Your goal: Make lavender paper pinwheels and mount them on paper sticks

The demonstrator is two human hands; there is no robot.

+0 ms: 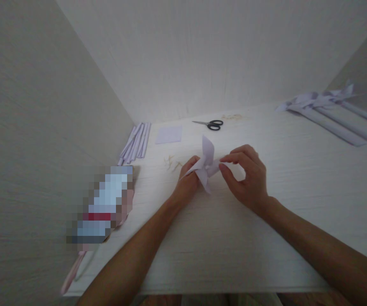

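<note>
A pale lilac paper pinwheel [208, 149] with several curled blades is held up over the middle of the white table. Behind it, my left hand [188, 180] is closed on the pinwheel; the blades hide most of those fingers and whatever part they grip. From the right, my right hand [250, 180] pinches the tip of one blade between thumb and index finger, its other fingers curled. Small thin yellowish strands [168, 160] lie on the table just beyond my left hand.
At the back lie black-handled scissors [214, 124], a square paper sheet [168, 134] and more yellowish bits [232, 117]. Rolled paper sticks [139, 142] are piled back left. Finished-looking pinwheels on sticks [314, 102] lie back right. A blurred-out device [110, 195] is at left. Walls enclose the table.
</note>
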